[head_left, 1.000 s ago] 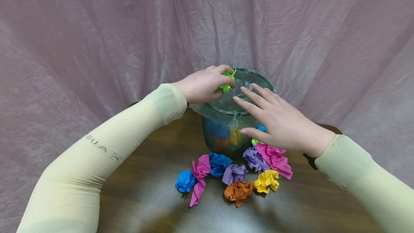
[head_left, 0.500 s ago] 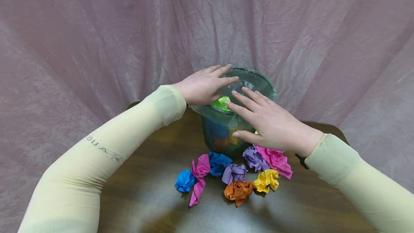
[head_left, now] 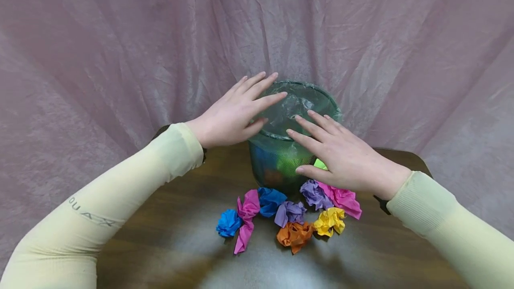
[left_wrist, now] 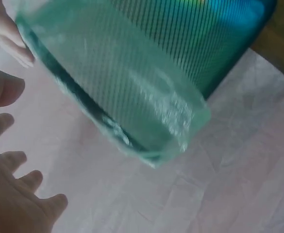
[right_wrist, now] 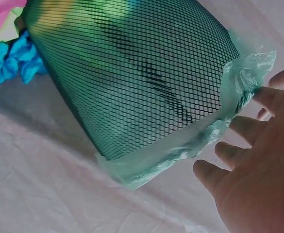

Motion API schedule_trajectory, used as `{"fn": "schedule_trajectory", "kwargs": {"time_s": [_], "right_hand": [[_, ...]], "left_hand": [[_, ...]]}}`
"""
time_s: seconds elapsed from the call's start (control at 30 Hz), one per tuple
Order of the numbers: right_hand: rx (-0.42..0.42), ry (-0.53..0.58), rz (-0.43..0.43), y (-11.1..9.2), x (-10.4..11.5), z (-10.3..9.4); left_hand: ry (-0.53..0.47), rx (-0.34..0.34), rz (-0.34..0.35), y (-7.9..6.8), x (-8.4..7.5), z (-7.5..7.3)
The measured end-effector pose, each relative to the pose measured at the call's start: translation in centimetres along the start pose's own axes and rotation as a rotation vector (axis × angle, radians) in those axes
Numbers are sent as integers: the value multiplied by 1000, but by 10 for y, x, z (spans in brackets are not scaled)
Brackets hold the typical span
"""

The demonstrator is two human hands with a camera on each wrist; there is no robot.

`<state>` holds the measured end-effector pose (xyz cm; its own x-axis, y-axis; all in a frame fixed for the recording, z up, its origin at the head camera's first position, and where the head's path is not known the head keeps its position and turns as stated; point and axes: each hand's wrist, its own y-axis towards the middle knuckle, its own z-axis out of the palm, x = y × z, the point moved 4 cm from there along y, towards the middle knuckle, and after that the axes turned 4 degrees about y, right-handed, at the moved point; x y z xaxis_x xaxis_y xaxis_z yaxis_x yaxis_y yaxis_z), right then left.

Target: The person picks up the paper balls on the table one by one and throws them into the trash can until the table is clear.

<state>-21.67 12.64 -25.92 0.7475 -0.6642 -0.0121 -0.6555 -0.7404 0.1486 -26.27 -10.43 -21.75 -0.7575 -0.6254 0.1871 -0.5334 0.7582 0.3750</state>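
A mesh wastebasket (head_left: 265,164) stands at the table's back, lined with a thin green plastic bag (left_wrist: 171,111) folded over its rim. Colored crumpled paper, with green, blue and orange patches, shows through the mesh. My left hand (head_left: 234,115) hovers at the basket's left rim, fingers spread and holding nothing. Over the right front of the rim is my right hand (head_left: 345,150), its fingers spread too and nothing in them. In the right wrist view, the right fingertips (right_wrist: 212,170) lie close to the bag's folded edge.
In front of the basket lie crumpled paper balls: blue (head_left: 229,223), pink (head_left: 246,220), darker blue (head_left: 271,201), purple (head_left: 290,213), orange (head_left: 295,236), yellow (head_left: 329,221). More purple, pink (head_left: 345,202) and green (head_left: 320,164) ones sit at its right. A pinkish curtain (head_left: 160,35) hangs behind the table.
My left hand let go of a green crumpled paper, which dropped into the basket; green now shows through the mesh. The left hand then drew back leftward. The right hand shifted only slightly.
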Motion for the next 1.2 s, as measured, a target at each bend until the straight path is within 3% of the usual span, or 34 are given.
{"fn": "schedule_trajectory", "kwargs": {"time_s": [0.2,0.33,0.47,0.67,1.2], "right_hand": [[-31,5,10,-12,-3,5],[-49,2,14,-21,-3,6],[-49,-8,35,-29,-5,8],[-81,-18,24,-36,-7,7],[-192,-6,-86,-66,2,17]], "left_hand": [[-58,-143,113,-33,-23,5],[-85,-174,175,-57,-34,14],[-103,-146,191,-78,-39,28],[-151,-93,143,-100,-38,45],[-193,53,46,-132,-31,90]]}}
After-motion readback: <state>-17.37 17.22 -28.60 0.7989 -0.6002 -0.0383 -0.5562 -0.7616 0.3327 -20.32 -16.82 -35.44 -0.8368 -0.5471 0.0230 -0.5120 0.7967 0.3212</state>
